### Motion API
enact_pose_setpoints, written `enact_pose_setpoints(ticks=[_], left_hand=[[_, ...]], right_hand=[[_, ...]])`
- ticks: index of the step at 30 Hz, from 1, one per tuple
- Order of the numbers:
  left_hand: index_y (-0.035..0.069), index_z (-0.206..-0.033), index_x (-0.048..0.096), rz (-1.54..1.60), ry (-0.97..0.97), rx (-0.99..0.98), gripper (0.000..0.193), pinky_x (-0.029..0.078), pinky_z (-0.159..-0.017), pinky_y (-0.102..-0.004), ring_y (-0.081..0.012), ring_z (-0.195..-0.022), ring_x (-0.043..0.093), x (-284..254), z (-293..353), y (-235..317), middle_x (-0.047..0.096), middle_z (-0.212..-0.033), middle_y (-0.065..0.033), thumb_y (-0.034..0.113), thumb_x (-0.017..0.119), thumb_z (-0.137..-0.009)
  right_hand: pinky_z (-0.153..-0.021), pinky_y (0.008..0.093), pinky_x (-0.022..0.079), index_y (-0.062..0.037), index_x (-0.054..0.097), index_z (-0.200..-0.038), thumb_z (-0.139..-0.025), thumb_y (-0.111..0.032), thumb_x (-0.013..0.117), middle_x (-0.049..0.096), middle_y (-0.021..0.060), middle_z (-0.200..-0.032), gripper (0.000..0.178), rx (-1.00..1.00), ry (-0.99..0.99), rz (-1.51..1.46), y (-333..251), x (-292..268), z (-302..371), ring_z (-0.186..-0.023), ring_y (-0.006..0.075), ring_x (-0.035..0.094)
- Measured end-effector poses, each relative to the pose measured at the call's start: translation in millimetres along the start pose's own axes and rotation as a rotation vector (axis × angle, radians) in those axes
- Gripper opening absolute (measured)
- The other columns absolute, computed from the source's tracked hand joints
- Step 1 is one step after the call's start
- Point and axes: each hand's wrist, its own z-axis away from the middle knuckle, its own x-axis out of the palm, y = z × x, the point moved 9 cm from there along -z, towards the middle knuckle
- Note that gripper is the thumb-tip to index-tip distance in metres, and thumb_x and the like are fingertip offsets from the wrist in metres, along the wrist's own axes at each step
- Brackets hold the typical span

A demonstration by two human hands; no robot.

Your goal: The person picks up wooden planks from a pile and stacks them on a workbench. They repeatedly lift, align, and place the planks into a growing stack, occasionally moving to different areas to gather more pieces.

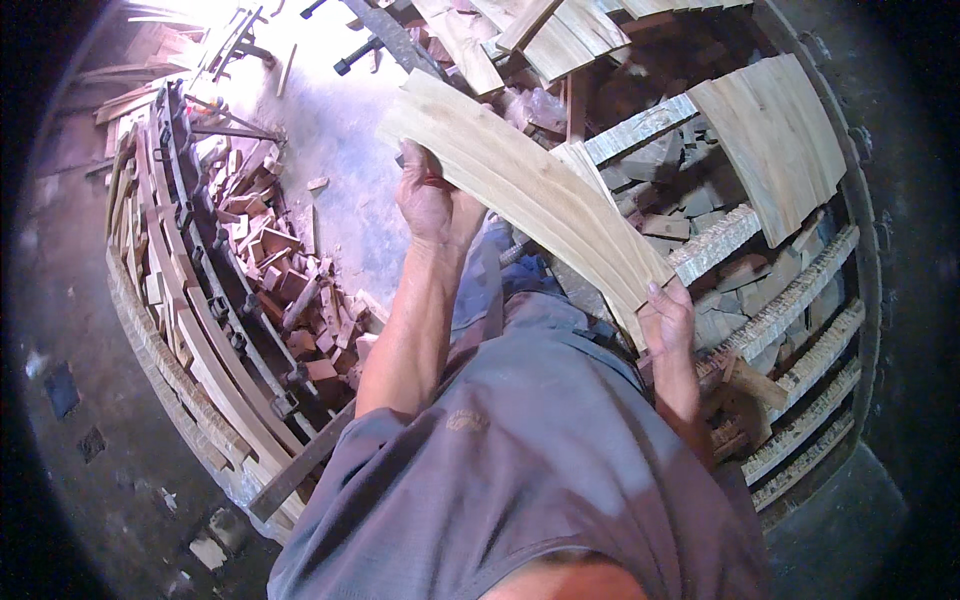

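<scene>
A long, pale wooden board (530,175) is held up in front of my body, slanting from upper left to lower right. My left hand (435,200) grips its near edge toward the left end, the fingers partly hidden behind the wood. At the lower right end, my right hand (668,315) pinches the corner, thumb on the face. Under that right end, a second narrow strip of wood (628,328) shows, partly covered by the board. To the right, a wide jointed wooden panel (775,140) lies across the rack bars.
A rack with crusted bars (790,385) stands at right, wood blocks beneath it. On the left, long strips (215,375) rest beside a metal clamp rail (205,245). Reddish offcuts (285,270) pile on the floor. More boards (565,45) lie at the far side.
</scene>
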Motion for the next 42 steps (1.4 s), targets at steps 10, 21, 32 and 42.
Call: enact_pose_setpoints(ticks=[10, 21, 32, 42], left_hand=[[0.006, -0.147, 0.051, -0.257, 0.151, -0.102, 0.059, 0.038, -0.119, -0.0500, -0.0328, -0.136, 0.052, -2.8, -0.2, -98.3, 0.057, -0.146, -0.0117, 0.050, 0.041, -0.110], [-0.001, -0.159, 0.033, -0.588, 0.089, -0.424, 0.069, 0.045, -0.109, -0.0453, -0.0290, -0.122, 0.061, -23.6, -7.5, -152.1, 0.063, -0.136, -0.0196, 0.028, 0.062, -0.103], [-0.001, -0.140, 0.056, -2.165, -0.654, 0.087, 0.057, 0.033, -0.118, -0.0535, -0.0447, -0.137, 0.044, -31.8, -22.4, -181.2, 0.055, -0.143, -0.0221, 0.031, 0.068, -0.095], [0.004, -0.128, 0.061, -2.237, -0.871, 0.152, 0.048, 0.041, -0.109, -0.0501, -0.0386, -0.125, 0.054, -9.8, -18.8, -184.0, 0.063, -0.129, -0.0162, 0.018, 0.068, -0.083]], right_hand=[[-0.119, 0.0535, 0.030, -0.0044, 0.047, -0.148, -0.068, -0.018, 0.087, 0.047, 0.0219, -0.149, 0.090, -0.724, 0.025, 1.422, -78.6, 103.4, -2.6, -0.140, 0.0430, 0.042], [-0.113, 0.0498, 0.036, -0.0093, 0.046, -0.150, -0.068, -0.018, 0.086, 0.046, 0.0216, -0.138, 0.091, -0.554, 0.199, 1.523, -76.0, 15.7, -67.4, -0.132, 0.0431, 0.041], [-0.121, 0.0535, 0.028, -0.0099, 0.043, -0.154, -0.072, -0.015, 0.086, 0.037, 0.0207, -0.158, 0.093, -0.613, 0.411, 1.818, -162.2, -98.3, -171.3, -0.146, 0.0414, 0.034], [-0.125, 0.0558, 0.022, -0.0086, 0.044, -0.154, -0.078, -0.003, 0.067, 0.035, 0.0208, -0.161, 0.079, -0.644, 0.272, 1.960, -152.2, -109.8, -211.0, -0.152, 0.0405, 0.028]])
